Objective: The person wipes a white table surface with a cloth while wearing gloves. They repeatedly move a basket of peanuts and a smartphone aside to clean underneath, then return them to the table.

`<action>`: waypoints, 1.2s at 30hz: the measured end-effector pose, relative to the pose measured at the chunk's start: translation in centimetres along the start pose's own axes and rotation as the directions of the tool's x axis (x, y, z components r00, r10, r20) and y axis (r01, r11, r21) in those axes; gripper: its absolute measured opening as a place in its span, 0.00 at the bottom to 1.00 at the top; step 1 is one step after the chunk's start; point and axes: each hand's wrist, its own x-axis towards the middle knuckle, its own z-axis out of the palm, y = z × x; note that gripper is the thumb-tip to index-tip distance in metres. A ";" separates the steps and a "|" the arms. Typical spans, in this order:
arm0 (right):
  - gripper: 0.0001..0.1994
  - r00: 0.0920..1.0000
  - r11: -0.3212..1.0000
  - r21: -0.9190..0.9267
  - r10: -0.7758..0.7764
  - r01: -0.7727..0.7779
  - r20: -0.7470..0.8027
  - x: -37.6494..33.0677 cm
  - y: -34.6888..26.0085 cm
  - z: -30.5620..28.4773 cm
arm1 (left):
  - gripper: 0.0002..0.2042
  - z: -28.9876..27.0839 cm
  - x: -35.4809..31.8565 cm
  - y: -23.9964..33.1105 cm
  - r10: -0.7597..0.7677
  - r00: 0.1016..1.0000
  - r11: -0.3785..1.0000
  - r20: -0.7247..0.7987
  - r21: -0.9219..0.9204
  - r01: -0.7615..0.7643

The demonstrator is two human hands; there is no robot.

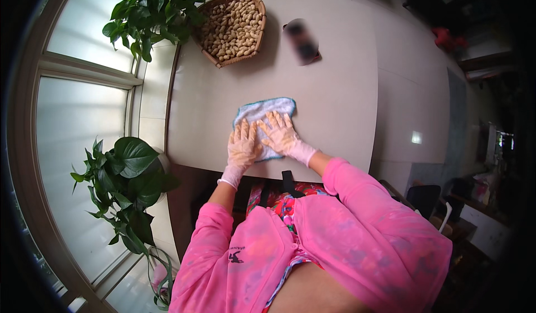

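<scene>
A white cleaning cloth [258, 111] with a blue-green edge lies spread on the pale table [324, 106], near its front edge. My left hand [243, 144], in a thin see-through glove, rests on the cloth's left part with fingers stretched forward. On the cloth's right part lies my right hand [281, 134], gloved the same way, palm down with fingers spread. Both hands press flat, and neither grips the cloth. The palms hide part of the cloth's middle.
A wicker basket [222, 63] of peanuts [234, 28] stands at the table's far left. Right of it lies a dark phone-like object [301, 42], blurred. Leafy plants [156, 14] [125, 184] line the window [81, 128] at left. A dark chair [422, 197] stands at right.
</scene>
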 end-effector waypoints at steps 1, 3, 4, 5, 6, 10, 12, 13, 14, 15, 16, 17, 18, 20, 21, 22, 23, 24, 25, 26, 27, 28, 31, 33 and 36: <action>0.33 1.000 1.000 -0.020 -0.006 0.006 0.011 1.7 0.8 -0.7 | 0.39 -0.7 1.7 -0.4 -0.032 0.999 0.999 0.016 0.003 0.032; 0.33 1.000 0.999 -0.047 -0.007 0.008 0.021 5.1 2.3 -2.0 | 0.41 -1.7 5.2 -1.1 -0.103 0.993 0.995 0.051 0.010 0.103; 0.33 1.000 0.999 -0.053 0.000 0.002 0.025 6.3 3.0 -2.8 | 0.41 -2.0 7.0 -1.1 -0.134 0.989 0.991 0.066 0.003 0.134; 0.33 1.000 0.998 -0.058 0.007 -0.005 0.029 7.3 3.7 -3.6 | 0.41 -2.3 8.8 -1.0 -0.163 0.983 0.986 0.082 -0.003 0.164; 0.33 0.999 0.998 -0.061 0.013 -0.010 0.038 7.9 4.5 -3.8 | 0.41 -2.2 10.1 -0.8 -0.195 0.975 0.980 0.102 -0.010 0.197; 0.34 0.996 0.995 -0.048 0.091 -0.090 0.017 6.6 8.5 -3.9 | 0.38 -1.0 13.4 2.8 -0.196 0.978 0.979 0.078 -0.033 0.199; 0.34 0.989 0.988 -0.011 0.151 -0.151 -0.005 4.6 10.5 -3.6 | 0.37 -0.1 14.2 5.8 -0.154 0.986 0.987 0.056 -0.034 0.156; 0.34 0.984 0.984 0.008 0.178 -0.178 -0.014 3.4 11.5 -3.4 | 0.36 0.3 14.4 7.3 -0.125 0.991 0.991 0.056 -0.036 0.128; 0.34 0.977 0.977 0.000 0.211 -0.211 -0.014 2.2 12.7 -3.3 | 0.35 0.6 14.7 8.9 -0.077 0.995 0.997 0.059 0.008 0.077; 0.35 0.971 0.972 -0.006 0.232 -0.233 -0.047 0.8 13.7 -3.2 | 0.36 0.5 14.8 10.6 -0.024 0.998 0.999 0.062 -0.023 0.025; 0.35 0.960 0.960 -0.004 0.279 -0.279 -0.032 -0.7 14.6 -3.4 | 0.36 1.0 14.8 12.0 0.026 0.998 0.999 0.055 -0.045 -0.023; 0.36 0.946 0.946 -0.002 0.324 -0.324 -0.016 -2.3 15.3 -3.6 | 0.36 1.4 14.7 13.3 0.078 0.994 0.996 0.074 -0.041 -0.075; 0.36 0.934 0.933 -0.026 0.358 -0.358 -0.018 -4.2 16.0 -3.5 | 0.36 1.8 14.7 14.7 0.142 0.986 0.989 0.092 -0.046 -0.138; 0.38 0.911 0.911 -0.029 0.411 -0.412 -0.027 -8.1 16.9 -3.4 | 0.36 1.9 14.2 17.3 0.251 0.954 0.968 0.162 -0.064 -0.244; 0.39 0.909 0.910 -0.031 0.409 -0.413 -0.083 -10.1 17.3 -2.8 | 0.34 2.4 13.7 18.5 0.314 0.940 0.949 0.134 -0.077 -0.306; 0.39 0.895 0.898 -0.031 0.435 -0.440 -0.094 -11.8 17.2 -2.2 | 0.33 3.3 13.1 19.3 0.367 0.922 0.930 0.121 -0.027 -0.367; 0.40 0.879 0.881 -0.032 0.466 -0.471 -0.105 -13.4 16.8 -1.7 | 0.33 3.9 12.5 20.1 0.425 0.899 0.903 0.110 0.021 -0.429; 0.40 0.872 0.874 -0.046 0.476 -0.483 -0.117 -14.9 16.5 -1.0 | 0.32 3.6 11.7 20.9 0.468 0.875 0.881 0.124 0.011 -0.473; 0.41 0.866 0.868 -0.062 0.483 -0.493 -0.129 -16.3 16.1 -0.2 | 0.32 3.2 10.9 21.4 0.508 0.851 0.859 0.136 0.001 -0.512; 0.41 0.861 0.862 -0.078 0.488 -0.501 -0.141 -17.5 15.5 0.6 | 0.31 3.1 10.1 21.5 0.546 0.832 0.835 0.097 0.019 -0.550; 0.40 0.862 0.864 -0.080 0.482 -0.497 -0.155 -18.5 15.0 1.6 | 0.31 3.1 9.4 21.5 0.573 0.814 0.818 0.096 0.000 -0.575; 0.40 0.864 0.867 -0.081 0.473 -0.491 -0.170 -19.2 14.3 2.6 | 0.30 3.2 8.7 21.3 0.597 0.797 0.801 0.096 -0.017 -0.598; 0.38 0.852 0.858 -0.016 0.507 -0.513 -0.132 -19.8 12.6 3.9 | 0.28 2.8 6.6 20.0 0.651 0.756 0.759 0.067 -0.014 -0.651; 0.37 0.837 0.844 0.052 0.536 -0.534 -0.112 -19.2 11.1 3.8 | 0.28 2.5 5.5 18.9 0.664 0.743 0.747 0.081 -0.054 -0.662; 0.34 0.818 0.819 0.018 0.574 -0.573 -0.031 -17.7 8.9 2.5 | 0.25 3.0 4.2 17.2 0.619 0.782 0.781 0.071 -0.157 -0.604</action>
